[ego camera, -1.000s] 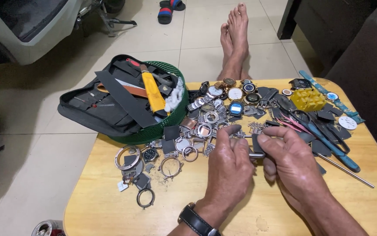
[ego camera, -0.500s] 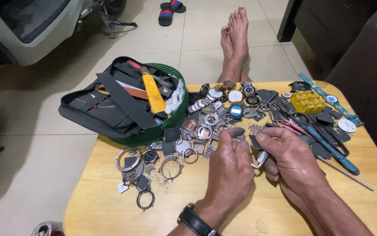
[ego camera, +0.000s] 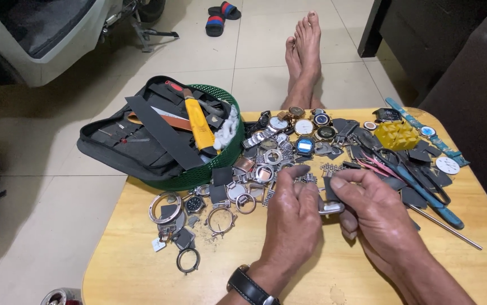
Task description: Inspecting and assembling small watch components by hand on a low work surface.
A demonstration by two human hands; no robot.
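Near table (ego camera: 142, 265) middle: left hand (ego camera: 294, 217) and right hand (ego camera: 376, 214) both pinch small metal watch part (ego camera: 330, 208); watch pieces (ego camera: 277, 155) scattered beyond.

Hands at a tabletop (ego camera: 142, 265) strewn with watch parts.
At centre frame, left hand (ego camera: 295, 217) and right hand (ego camera: 376, 217) pinch a small metal piece (ego camera: 330, 208).

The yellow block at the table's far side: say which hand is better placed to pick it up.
Right. The right hand lies nearer the yellow block, on the same side of the table. The left hand would have to cross over it. Both pinch a small metal part.
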